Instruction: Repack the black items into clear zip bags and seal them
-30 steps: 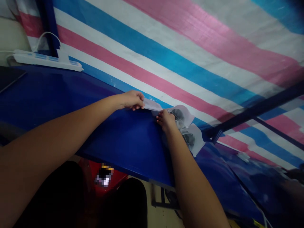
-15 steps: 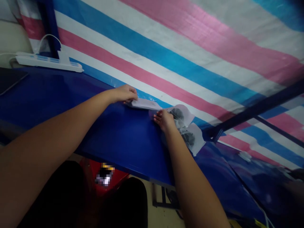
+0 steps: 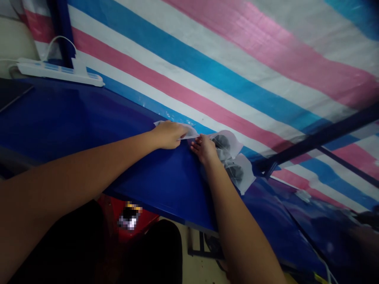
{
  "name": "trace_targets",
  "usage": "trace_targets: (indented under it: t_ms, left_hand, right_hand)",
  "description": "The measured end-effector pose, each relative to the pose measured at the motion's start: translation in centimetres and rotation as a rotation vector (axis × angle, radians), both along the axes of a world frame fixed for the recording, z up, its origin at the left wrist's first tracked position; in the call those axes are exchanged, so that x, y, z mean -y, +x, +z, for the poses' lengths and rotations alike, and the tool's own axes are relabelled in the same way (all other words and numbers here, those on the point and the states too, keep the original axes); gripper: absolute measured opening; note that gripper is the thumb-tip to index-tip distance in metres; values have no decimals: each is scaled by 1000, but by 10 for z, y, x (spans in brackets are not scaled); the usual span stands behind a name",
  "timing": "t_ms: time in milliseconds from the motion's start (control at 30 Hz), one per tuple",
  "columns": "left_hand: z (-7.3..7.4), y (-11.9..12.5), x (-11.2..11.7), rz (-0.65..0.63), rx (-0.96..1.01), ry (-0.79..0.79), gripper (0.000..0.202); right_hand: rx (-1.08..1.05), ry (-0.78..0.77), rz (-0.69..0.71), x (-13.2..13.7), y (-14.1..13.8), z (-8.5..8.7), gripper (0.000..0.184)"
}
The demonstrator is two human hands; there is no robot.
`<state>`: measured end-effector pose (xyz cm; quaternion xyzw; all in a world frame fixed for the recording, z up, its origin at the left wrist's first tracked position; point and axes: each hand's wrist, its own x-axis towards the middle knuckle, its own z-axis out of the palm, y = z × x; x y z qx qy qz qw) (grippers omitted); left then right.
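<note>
My left hand point(image 3: 167, 134) lies on a thin white plastic bag point(image 3: 187, 129) on the glossy blue table point(image 3: 89, 122), fingers curled over the bag and pinching its right part. My right hand point(image 3: 204, 148) sits just to the right, fingertips pressed on the table beside the bag's end. Behind my right hand lie two more white bags point(image 3: 241, 163) with dark contents, against the striped tarp.
A pink, blue and white striped tarp point(image 3: 237, 67) hangs along the table's far edge. A white power strip point(image 3: 59, 71) lies at the back left beside a dark blue post point(image 3: 60, 27). A red object point(image 3: 130, 221) sits under the table.
My left hand drew the white bag out to the left and laid it flat, then moved back right over it. My right hand has barely moved.
</note>
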<state>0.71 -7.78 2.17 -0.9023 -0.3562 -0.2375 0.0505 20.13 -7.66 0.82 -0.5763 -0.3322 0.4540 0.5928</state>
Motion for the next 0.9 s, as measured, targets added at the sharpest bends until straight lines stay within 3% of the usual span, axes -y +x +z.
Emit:
trace_targets:
  t_ms: [233,400,500,900]
  left_hand:
    - [5,-3,4,8,-7,-36,17]
    - [4,-2,4,11,-1,-54,19]
    - [7,-2,7,15,-12,-81,22]
    - [6,2,9,-23,16,-90,27]
  right_hand:
    - [103,-41,-25,-1,-1,-1,6]
    - [209,-85,-37,0,0,0,19]
    - [257,-89,-73,-1,0,-1,14]
    - [206,-119,-83,-5,2,0,10]
